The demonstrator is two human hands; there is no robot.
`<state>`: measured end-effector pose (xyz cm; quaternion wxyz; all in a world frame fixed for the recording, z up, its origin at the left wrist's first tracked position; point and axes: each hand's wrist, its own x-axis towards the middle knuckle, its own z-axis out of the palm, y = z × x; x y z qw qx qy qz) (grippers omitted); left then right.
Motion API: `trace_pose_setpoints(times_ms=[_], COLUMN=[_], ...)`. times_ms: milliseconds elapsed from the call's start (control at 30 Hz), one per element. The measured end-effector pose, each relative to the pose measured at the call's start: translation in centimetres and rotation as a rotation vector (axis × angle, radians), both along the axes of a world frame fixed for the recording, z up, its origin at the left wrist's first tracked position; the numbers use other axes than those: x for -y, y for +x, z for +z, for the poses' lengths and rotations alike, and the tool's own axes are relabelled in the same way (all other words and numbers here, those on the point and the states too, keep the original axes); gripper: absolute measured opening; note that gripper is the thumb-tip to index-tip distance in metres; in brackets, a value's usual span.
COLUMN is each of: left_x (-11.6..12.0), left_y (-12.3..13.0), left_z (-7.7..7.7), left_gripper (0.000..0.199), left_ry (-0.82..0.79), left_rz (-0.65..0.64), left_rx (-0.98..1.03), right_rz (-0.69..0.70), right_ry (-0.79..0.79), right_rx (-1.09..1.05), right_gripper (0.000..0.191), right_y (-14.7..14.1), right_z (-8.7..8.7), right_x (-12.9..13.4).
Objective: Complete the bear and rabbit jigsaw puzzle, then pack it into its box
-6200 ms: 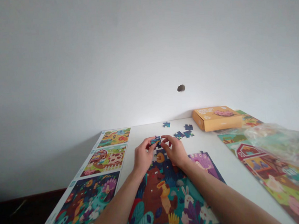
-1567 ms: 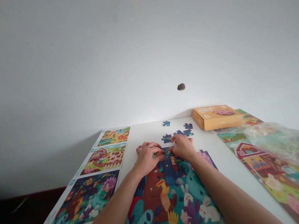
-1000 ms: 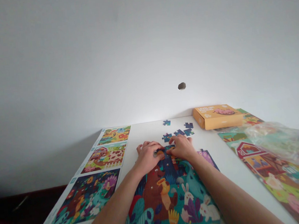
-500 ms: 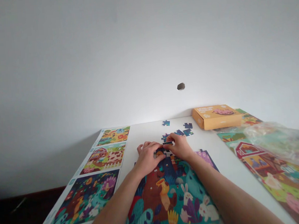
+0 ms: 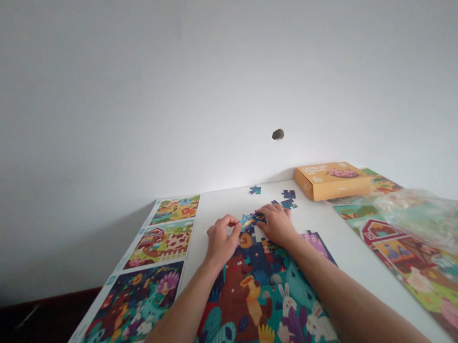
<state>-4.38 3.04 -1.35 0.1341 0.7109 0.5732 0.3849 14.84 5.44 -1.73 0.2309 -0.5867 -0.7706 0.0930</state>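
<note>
— At the far edge of the jigsaw puzzle (image 5: 258, 291), what is the state of the left hand (image 5: 220, 241)?
— Partly closed. The fingers (image 5: 229, 221) curl forward, and their tips reach the left end of a blue-and-teal puzzle piece (image 5: 249, 220). The view does not confirm a firm grip.

— And the right hand (image 5: 276, 226)?
— Palm down, with the fingers bent. The fingertips sit at the right end of the same puzzle piece. A firm grip cannot be confirmed here either.

— Location of that puzzle piece?
— At the far edge of the jigsaw puzzle, between the two hands. Its contact with the assembled section is hidden.

— Arm pose?
— Both forearms enter from the bottom of the view and angle inward over the jigsaw puzzle, converging at the hands.

— Surrounding items?
— Beyond the jigsaw puzzle, loose puzzle pieces (image 5: 289, 204) lie on a white table (image 5: 216, 204), with an orange puzzle box (image 5: 333, 181) farther right. To its left are three printed picture sheets (image 5: 128, 306). To its right is a printed farm sheet (image 5: 410, 263), partly under a clear plastic bag (image 5: 422, 214).
</note>
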Motion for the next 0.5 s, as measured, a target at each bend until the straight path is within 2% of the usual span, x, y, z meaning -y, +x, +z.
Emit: trace_pose_setpoints(times_ms=[267, 500], left_x=[0.03, 0.02], left_y=[0.12, -0.02], left_z=[0.16, -0.08], left_gripper=[0.017, 0.020], left_ry=[-0.024, -0.022], left_rz=[-0.011, -0.026], left_rx=[0.041, 0.094], right_rz=[-0.090, -0.098], right_ry=[0.009, -0.039], right_rx=[-0.034, -0.460], right_gripper=[0.049, 0.021], right_y=[-0.28, 0.21], right_z=[-0.01, 0.01], right_x=[-0.15, -0.90])
